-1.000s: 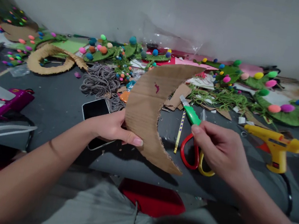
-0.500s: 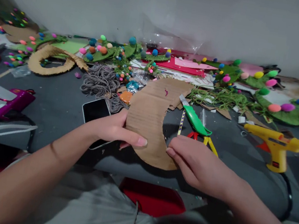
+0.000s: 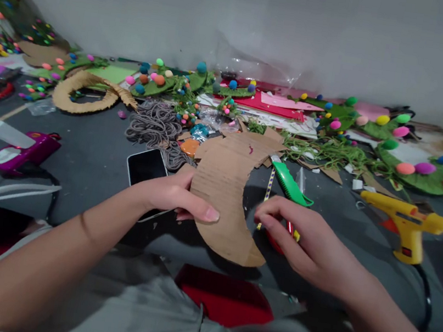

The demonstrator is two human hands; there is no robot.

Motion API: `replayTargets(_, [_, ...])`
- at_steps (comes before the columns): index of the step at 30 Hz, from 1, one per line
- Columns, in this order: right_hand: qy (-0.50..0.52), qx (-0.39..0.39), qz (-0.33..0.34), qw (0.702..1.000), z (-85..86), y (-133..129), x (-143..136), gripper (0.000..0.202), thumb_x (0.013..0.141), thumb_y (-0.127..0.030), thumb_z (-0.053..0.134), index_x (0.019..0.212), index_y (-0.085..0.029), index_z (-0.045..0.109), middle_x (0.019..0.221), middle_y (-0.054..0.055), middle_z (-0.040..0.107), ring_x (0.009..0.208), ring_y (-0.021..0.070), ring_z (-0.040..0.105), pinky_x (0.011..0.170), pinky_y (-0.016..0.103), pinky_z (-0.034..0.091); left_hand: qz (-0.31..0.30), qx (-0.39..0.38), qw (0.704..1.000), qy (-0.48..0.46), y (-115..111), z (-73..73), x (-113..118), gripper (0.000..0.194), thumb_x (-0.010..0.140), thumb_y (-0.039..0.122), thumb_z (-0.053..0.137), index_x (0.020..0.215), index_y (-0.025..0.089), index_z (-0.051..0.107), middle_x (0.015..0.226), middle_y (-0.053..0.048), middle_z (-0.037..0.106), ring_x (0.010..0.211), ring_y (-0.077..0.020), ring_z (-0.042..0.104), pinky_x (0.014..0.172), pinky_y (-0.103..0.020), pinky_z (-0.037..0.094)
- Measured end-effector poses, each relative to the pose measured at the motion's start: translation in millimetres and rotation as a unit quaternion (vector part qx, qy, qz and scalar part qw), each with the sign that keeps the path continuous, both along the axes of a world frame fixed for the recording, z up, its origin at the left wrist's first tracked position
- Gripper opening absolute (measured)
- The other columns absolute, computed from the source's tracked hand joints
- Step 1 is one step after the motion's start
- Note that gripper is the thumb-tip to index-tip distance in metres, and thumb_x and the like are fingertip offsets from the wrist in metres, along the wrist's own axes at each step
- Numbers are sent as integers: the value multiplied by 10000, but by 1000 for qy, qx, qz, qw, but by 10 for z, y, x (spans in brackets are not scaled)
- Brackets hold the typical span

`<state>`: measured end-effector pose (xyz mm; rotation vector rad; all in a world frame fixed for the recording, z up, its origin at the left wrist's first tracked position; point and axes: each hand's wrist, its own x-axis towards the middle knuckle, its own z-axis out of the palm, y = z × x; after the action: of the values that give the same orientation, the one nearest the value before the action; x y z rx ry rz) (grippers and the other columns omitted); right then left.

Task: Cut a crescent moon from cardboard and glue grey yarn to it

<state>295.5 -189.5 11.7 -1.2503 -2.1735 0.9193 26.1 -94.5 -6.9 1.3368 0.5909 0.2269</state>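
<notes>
A crescent-shaped piece of brown cardboard [image 3: 225, 183] is tilted up above the table in front of me. My left hand [image 3: 181, 199] grips its outer edge, thumb flat on the face and fingers behind. Close to the inner curve, apart from the cardboard, my right hand [image 3: 298, 238] has its fingers curled in a pinch; anything between them is too small or hidden. Beyond the right hand lies a green utility knife [image 3: 290, 183]. A tape measure strip [image 3: 269, 187] runs beside the knife. Red and yellow handles are partly hidden under my right hand.
A yellow glue gun [image 3: 409, 219] stands at right, a purple one [image 3: 24, 150] at left, both with cables. Near my left forearm lies a phone [image 3: 144, 165]. Grey yarn [image 3: 154, 128], a cardboard ring [image 3: 86, 96] and green felt leaves with pompoms [image 3: 416, 167] line the back.
My right hand has come off the cardboard's inner edge and moved slightly right. The lower tip of the crescent now shows. My left hand keeps its grip.
</notes>
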Motion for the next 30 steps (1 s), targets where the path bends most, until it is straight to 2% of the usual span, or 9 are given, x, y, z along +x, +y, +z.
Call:
replayTargets(3, [-35, -48, 13, 998, 7, -20, -89, 258, 1083, -372, 423, 930, -209, 552, 861, 17, 625, 739, 144, 537, 663, 274, 412, 1, 12, 1000, 0, 12, -23, 3, 338, 737, 355, 841, 626, 144, 600, 453, 24, 504, 373, -69, 433, 316, -146, 337])
replayTargets(11, [-91, 49, 49, 993, -129, -65, -186, 256, 1069, -260, 360, 826, -217, 426, 783, 13, 527, 685, 150, 468, 631, 281, 369, 0, -23, 1000, 7, 1, -46, 40, 324, 687, 352, 869, 678, 137, 627, 494, 17, 533, 361, -62, 432, 302, -151, 315])
replayTargets(14, [-36, 41, -20, 998, -160, -6, -112, 282, 1071, -288, 383, 798, -224, 417, 717, -16, 495, 628, 133, 456, 595, 273, 361, 17, -58, 998, 17, -26, -52, 31, 285, 643, 307, 862, 688, 136, 638, 513, 16, 556, 352, -57, 419, 288, -153, 297])
replayTargets(17, [32, 35, -151, 987, -187, 91, 16, 375, 1053, -354, 454, 703, -228, 408, 614, -38, 425, 556, 121, 412, 532, 267, 336, 46, -82, 995, 14, -51, -51, 35, 271, 618, 299, 858, 681, 129, 657, 509, 10, 569, 337, -57, 417, 282, -162, 289])
replayTargets(20, [75, 28, -230, 970, -164, 151, 124, 479, 1042, -414, 491, 606, -222, 442, 529, -35, 419, 486, 116, 411, 472, 265, 331, 128, -95, 987, -18, -63, -7, 94, 233, 626, 275, 843, 704, 116, 691, 514, 0, 594, 312, -35, 380, 284, -159, 249])
replayTargets(23, [98, 85, -146, 981, -92, 141, 152, 283, 975, -441, 643, 827, -211, 717, 872, 46, 735, 771, 183, 693, 666, 283, 547, 190, -149, 969, -48, -61, 48, 193, 183, 650, 231, 818, 721, 114, 696, 449, 28, 543, 298, -1, 305, 322, -134, 211])
replayTargets(26, [76, 167, -26, 983, -41, 91, 108, 371, 886, -313, 786, 1247, -243, 737, 1384, 91, 680, 1221, 245, 677, 1013, 329, 552, 192, -194, 961, -49, -54, 58, 264, 229, 734, 289, 784, 644, 123, 655, 336, 57, 394, 291, -12, 286, 353, -141, 242])
replayTargets(28, [59, 208, -25, 976, -37, 56, 65, 353, 938, -171, 700, 1281, -248, 728, 1351, 78, 713, 1219, 212, 692, 1042, 302, 545, 171, -197, 964, -43, -58, 59, 264, 372, 794, 442, 752, 619, 128, 659, 334, 38, 399, 289, -27, 309, 344, -161, 233])
replayTargets(30, [62, 236, -89, 966, -45, 27, 31, 331, 967, -107, 616, 1229, -257, 752, 1235, 54, 772, 1123, 194, 741, 988, 288, 581, 130, -152, 979, -40, -77, 92, 221, 565, 817, 664, 676, 632, 130, 695, 377, -9, 485, 294, -59, 376, 324, -193, 235])
